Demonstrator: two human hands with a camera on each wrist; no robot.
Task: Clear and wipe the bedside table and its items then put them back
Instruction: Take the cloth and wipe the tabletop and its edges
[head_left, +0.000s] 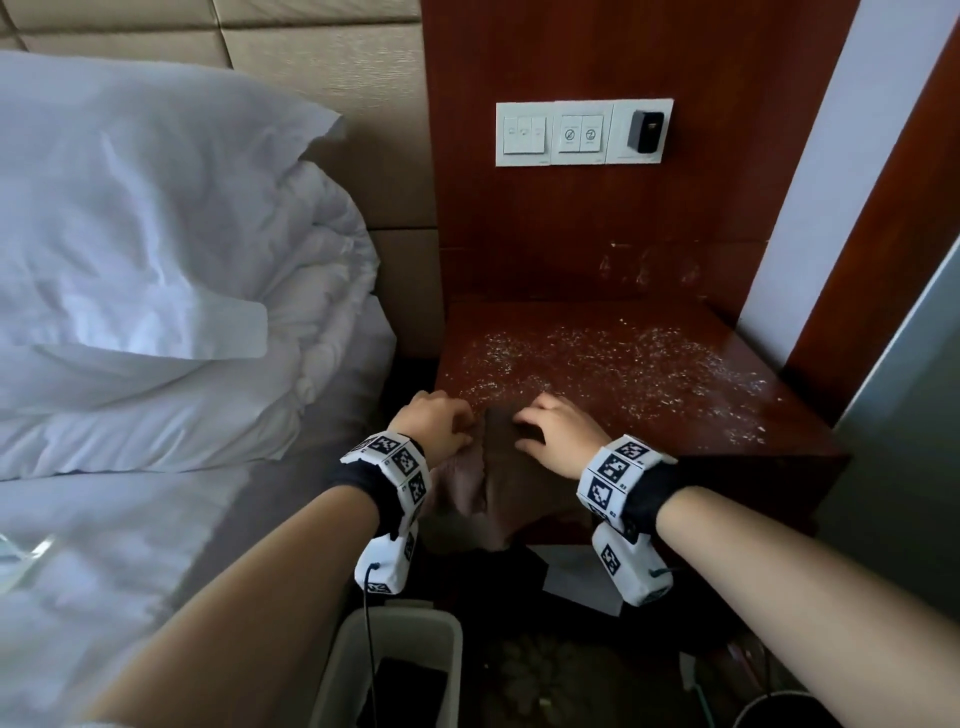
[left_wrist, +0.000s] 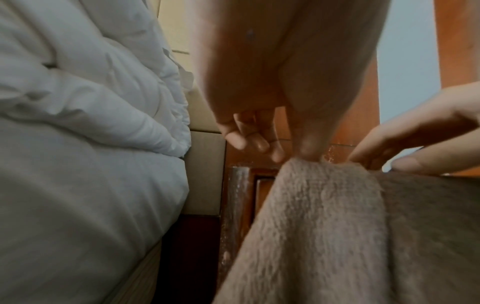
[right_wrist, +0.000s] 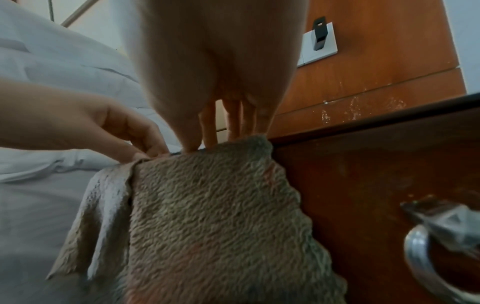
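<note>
A: L hand (left_wrist: 262, 131) first. Thumb and forefinger are pinching the top edge of the cloth (right_wrist: 213, 216), right at the front-left corner of the bedside table (head_left: 727, 415). The other fingers (left_wrist: 249, 142) are curled loose, off the fabric.

B: And the R hand (head_left: 558, 439)?

A: Fingers straightish and spread a bit, tips pressing the cloth down onto the tabletop edge. It's pinning, not gripping. The two hands are just beside each other.

B: Where's the rest of the cloth?

A: Most of it hangs over the front edge, draped down past the drawer front w/ the metal ring pull (right_wrist: 426, 261). Only a narrow strip sits on top.

B: How will it handle?

A: Looks like fluffy terry: soft, limp, light, no stiffness at all. It'll fold and bunch wherever it's let go. I'd say gather it into a pad under a flat palm, or take it by two corners to spread it.

B: Tabletop?

A: Nothing standing on it, but it's speckled w/ pale flecks (head_left: 597, 358) across the middle and right side. Wiping prob. not done. A white duvet (head_left: 156, 260) is to the left, switch panel (head_left: 582, 132) on the wall behind.
</note>
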